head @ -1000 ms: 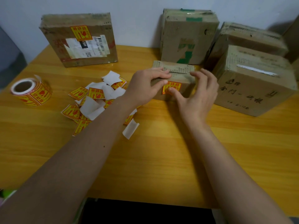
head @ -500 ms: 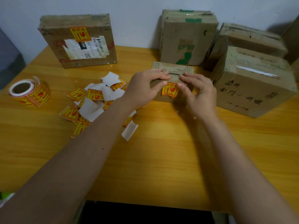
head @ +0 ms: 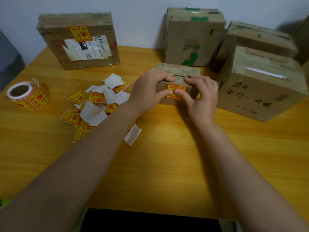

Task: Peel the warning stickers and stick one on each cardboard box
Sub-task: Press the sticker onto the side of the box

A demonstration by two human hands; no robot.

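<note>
small cardboard box (head: 177, 97) sat mid-tabletop (head: 167, 164) | left hand (head: 150, 91) and right hand (head: 200, 96) curled over it, thumbs pressing warning sticker (head: 176, 88) on front face | sticker thin, floppy, tacky; box probably light, brace it from top

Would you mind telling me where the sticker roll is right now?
In the head view, the sticker roll sits at the far left of the wooden table, left of the loose sticker pile and in front of the labelled cardboard box.
</note>
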